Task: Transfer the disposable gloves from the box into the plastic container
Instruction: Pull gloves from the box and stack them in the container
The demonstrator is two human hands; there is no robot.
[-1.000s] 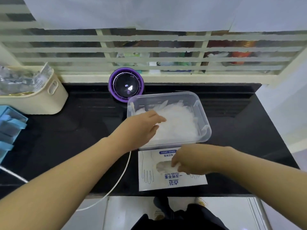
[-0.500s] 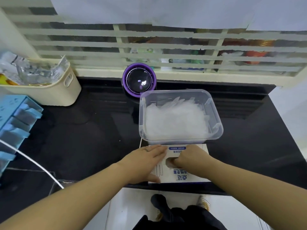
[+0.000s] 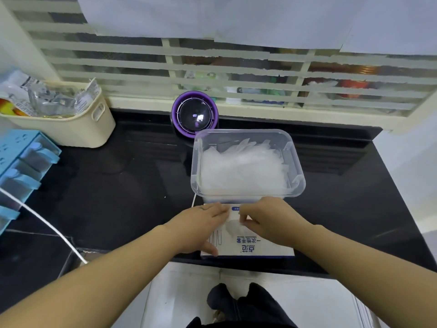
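A clear plastic container (image 3: 296, 162) stands on the black counter, filled with a heap of translucent disposable gloves (image 3: 241, 169). In front of it, at the counter's edge, lies the flat white glove box (image 3: 262, 247) with blue print. My left hand (image 3: 198, 228) lies flat on the box's left side, fingers straight, pressing it down. My right hand (image 3: 267, 221) is at the box's opening, its fingertips curled and pinching a bit of translucent glove (image 3: 233, 227) there.
A purple round device (image 3: 195, 114) sits just behind the container. A cream basket (image 3: 71, 129) full of packets stands at the back left, a blue organiser (image 3: 21, 159) left of it. A white cable (image 3: 47, 228) crosses the counter at the left. The counter's front edge is under the box.
My left hand left the container and came down flat onto the box's left side. My right hand stayed at the box's opening. The view moved closer and tilted.
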